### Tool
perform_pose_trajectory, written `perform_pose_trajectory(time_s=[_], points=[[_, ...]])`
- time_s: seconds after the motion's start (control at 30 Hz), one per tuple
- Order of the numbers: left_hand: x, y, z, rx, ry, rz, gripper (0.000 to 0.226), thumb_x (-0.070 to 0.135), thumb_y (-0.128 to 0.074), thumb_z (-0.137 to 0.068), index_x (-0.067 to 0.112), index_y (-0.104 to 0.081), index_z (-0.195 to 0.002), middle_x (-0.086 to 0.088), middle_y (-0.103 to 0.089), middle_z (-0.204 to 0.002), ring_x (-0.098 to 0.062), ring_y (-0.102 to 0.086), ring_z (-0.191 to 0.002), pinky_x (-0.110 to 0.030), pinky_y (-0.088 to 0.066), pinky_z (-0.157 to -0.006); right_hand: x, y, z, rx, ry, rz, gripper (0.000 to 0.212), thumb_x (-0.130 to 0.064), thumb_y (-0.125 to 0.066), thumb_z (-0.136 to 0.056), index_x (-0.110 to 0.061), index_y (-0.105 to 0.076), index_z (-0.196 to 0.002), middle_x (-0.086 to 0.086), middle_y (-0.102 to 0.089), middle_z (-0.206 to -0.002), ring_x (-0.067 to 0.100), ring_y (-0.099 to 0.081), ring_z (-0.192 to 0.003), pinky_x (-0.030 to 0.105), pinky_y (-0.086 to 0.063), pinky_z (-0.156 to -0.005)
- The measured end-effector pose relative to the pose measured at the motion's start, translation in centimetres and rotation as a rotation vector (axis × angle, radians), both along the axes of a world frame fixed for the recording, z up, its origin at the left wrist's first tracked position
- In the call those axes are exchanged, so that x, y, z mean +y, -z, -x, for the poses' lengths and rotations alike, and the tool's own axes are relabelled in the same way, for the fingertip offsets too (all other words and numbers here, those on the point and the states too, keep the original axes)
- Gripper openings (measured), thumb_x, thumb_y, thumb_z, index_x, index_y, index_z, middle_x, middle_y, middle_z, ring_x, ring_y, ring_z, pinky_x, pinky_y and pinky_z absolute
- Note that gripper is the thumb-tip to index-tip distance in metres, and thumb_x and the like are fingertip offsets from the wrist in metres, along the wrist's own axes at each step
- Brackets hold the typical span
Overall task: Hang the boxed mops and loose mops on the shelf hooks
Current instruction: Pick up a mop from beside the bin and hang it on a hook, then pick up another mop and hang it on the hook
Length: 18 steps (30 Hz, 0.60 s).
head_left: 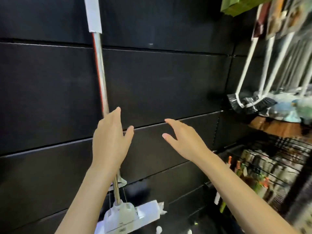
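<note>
Loose mop [103,78] hangs upright against the black shelf panel [168,81], head low near frame bottom; hook out of view. Left hand [110,141] open, fingers spread, at the pole, likely steadying, not gripping. Right hand [183,141] open, empty. Panel right of pole bare; hung brooms [249,102] crowd far right.

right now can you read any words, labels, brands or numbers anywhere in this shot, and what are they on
None can be read.
White sleeve on the silver mop handle: blank as far as shown.
White flat mop head: faint marks, too blurred.
Hanging card packs at top right: pictures only, blurred.
Packets in the black wire basket: coloured print, too small and blurred.
</note>
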<state>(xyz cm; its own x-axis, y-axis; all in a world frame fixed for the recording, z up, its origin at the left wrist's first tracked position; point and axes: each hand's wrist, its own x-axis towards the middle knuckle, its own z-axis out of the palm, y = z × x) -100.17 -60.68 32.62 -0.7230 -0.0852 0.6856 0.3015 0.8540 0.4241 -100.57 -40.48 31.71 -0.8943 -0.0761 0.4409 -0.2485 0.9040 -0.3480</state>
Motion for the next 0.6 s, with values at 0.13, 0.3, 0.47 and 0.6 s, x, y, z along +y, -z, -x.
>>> perform_pose_trajectory(time_s=[0.13,0.3,0.47,0.6], points=[[10.6,3.6,-2.7,-0.126,0.334,0.094,0.066,0.039,-0.058,-0.090,0.022,-0.029,-0.147,-0.001,-0.044,-0.147,-0.021,-0.044,-0.133,-0.038,-0.041,-0.104,9.8,4.4,-7.6,-0.077,0.197,0.006,0.057,-0.042,-0.050,-0.095,-0.028,-0.030,-0.146,-0.005,-0.044,-0.147,0.017,-0.050,-0.127,0.034,-0.039,-0.106],[24.6,9.6,-9.5,-0.297,0.762,0.390,0.066,0.041,-0.051,-0.092,0.024,-0.021,-0.149,0.003,-0.038,-0.149,-0.018,-0.040,-0.133,-0.032,-0.039,-0.103,23.1,10.7,-21.7,-0.213,0.548,-0.039,0.055,-0.041,-0.048,-0.096,-0.023,-0.032,-0.145,-0.001,-0.050,-0.140,0.021,-0.048,-0.126,0.035,-0.036,-0.102],[38.3,14.9,-19.5,-0.444,1.123,0.554,0.071,0.046,-0.051,-0.092,0.025,-0.016,-0.152,0.005,-0.029,-0.156,-0.013,-0.031,-0.141,-0.030,-0.032,-0.110,33.1,16.7,-38.2,-0.441,0.891,0.019,0.049,-0.041,-0.043,-0.097,-0.022,-0.033,-0.142,0.003,-0.050,-0.139,0.023,-0.046,-0.127,0.032,-0.036,-0.097],[48.6,18.9,-28.5,-0.578,1.301,0.592,0.069,0.047,-0.053,-0.091,0.027,-0.021,-0.149,0.004,-0.035,-0.152,-0.016,-0.036,-0.138,-0.033,-0.036,-0.107,38.5,20.6,-51.1,-0.491,1.086,0.188,0.051,-0.042,-0.046,-0.096,-0.024,-0.034,-0.143,0.000,-0.046,-0.144,0.021,-0.045,-0.130,0.031,-0.037,-0.102]])
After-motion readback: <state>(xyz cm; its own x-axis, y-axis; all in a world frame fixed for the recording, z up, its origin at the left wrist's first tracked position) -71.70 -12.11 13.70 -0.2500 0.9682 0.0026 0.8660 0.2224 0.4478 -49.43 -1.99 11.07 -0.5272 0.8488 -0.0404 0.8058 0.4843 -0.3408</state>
